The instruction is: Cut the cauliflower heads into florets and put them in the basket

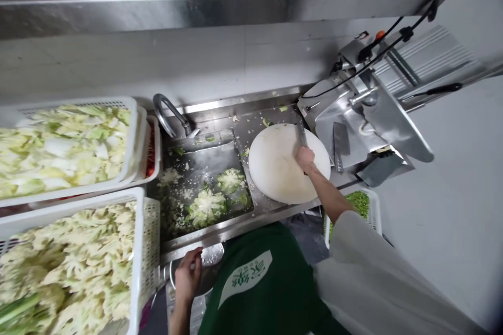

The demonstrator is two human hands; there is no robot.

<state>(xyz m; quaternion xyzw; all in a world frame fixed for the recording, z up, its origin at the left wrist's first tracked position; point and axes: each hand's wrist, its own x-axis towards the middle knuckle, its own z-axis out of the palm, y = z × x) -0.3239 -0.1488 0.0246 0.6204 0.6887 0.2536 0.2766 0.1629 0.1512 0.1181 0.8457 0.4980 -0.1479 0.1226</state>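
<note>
My right hand (305, 159) is closed around the handle of a kitchen knife (302, 135). The knife's narrow blade points toward the back wall, over the right part of a round white cutting board (271, 167). Loosely bent, with nothing visible in its fingers, my left hand (188, 275) hangs in front of the sink's front edge. Below it is a shiny metal container (212, 255). In the metal sink (188, 165), left of the board, lie two cut cauliflower pieces, one larger (206, 207) and one smaller (231, 181), among white crumbs and green leaf scraps.
White baskets of cauliflower florets (98, 256) and chopped cabbage (78, 146) stand at left. A curved faucet (168, 115) rises behind the sink. On the right are a metal slicer (365, 110) and a cleaver (341, 144). A basket of chopped greens (359, 203) sits lower; a steel shelf (196, 13) hangs above.
</note>
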